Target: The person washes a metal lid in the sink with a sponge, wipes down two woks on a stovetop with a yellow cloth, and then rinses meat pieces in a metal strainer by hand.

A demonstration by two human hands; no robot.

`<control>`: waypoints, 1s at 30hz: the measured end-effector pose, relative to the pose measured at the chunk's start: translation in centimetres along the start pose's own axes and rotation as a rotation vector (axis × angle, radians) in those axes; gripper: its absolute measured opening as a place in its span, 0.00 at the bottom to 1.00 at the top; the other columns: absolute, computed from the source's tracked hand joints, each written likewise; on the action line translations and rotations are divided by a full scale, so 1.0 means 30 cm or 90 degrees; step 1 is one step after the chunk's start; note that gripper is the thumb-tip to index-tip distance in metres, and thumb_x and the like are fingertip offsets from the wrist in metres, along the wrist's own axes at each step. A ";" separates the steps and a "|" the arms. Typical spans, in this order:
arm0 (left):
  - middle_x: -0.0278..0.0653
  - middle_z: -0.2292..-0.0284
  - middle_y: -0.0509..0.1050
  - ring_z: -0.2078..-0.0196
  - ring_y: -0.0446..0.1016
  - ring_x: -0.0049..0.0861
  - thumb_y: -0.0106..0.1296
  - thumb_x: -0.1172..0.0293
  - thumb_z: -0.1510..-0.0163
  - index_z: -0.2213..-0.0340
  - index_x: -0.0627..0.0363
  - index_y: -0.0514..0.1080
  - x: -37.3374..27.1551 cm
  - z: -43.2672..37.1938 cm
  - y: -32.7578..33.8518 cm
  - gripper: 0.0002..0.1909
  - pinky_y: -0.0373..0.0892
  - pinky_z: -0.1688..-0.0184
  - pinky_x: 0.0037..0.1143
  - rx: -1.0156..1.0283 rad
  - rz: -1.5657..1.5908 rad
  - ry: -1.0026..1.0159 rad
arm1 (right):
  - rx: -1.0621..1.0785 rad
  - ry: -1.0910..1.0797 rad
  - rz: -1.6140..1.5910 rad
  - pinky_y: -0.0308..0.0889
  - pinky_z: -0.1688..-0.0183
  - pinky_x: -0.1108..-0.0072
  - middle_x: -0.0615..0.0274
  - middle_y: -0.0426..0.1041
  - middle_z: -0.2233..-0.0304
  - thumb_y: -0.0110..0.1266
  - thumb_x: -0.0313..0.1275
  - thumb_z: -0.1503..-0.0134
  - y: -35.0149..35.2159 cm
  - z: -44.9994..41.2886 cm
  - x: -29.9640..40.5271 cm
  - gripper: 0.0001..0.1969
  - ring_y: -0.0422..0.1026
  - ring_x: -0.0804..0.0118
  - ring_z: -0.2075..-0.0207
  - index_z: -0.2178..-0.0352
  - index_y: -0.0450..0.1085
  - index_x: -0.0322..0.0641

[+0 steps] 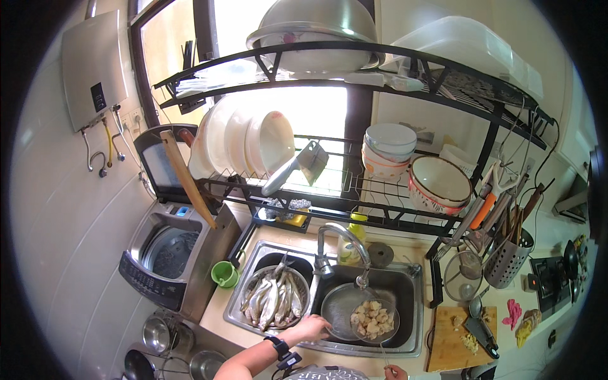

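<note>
My right hand (395,373) is at the lower edge of the view, shut on the thin handle of a wire mesh strainer (384,351). The strainer's bowl holds pale, chunky food pieces (373,319) over the right part of a round metal basin (338,308). That basin sits in the right bowl of a double stainless sink (414,323). My left hand (315,327) reaches over the sink divider, fingers bent at the basin's near left rim; whether they grip it is unclear. Whole silvery fish (270,304) fill a metal colander (306,285) in the left sink bowl.
Above the basin arches a faucet (342,230). A black dish rack (389,221) spans the sink. On the right, a cutting board (439,351) bears a knife (480,332) and chopped bits. A green cup (224,274) and a washing machine (166,256) stand left.
</note>
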State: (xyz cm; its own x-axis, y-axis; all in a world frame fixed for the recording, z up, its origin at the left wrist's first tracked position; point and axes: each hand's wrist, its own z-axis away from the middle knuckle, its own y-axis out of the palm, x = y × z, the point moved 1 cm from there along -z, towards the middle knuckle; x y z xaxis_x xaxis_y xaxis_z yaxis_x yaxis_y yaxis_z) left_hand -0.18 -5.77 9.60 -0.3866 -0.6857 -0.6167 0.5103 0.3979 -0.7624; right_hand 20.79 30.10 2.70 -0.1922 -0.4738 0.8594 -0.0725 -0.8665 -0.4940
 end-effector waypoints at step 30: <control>0.43 0.51 0.69 0.51 0.70 0.32 0.55 0.64 0.45 0.52 0.51 0.69 -0.868 0.409 -1.725 0.19 0.69 0.53 0.28 -0.885 -0.439 0.318 | -0.008 0.056 0.010 0.67 0.69 0.81 0.63 0.75 0.72 0.56 0.37 0.43 -0.079 0.020 0.065 0.15 0.70 0.75 0.73 0.59 0.73 0.38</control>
State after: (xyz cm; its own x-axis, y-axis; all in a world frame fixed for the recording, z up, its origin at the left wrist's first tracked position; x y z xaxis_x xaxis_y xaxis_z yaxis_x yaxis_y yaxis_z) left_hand -7.11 -15.99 67.51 -0.5728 -0.8125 0.1085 -0.7953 0.5188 -0.3137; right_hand 21.18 31.12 5.63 -0.2787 -0.4710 0.8369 -0.0816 -0.8567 -0.5093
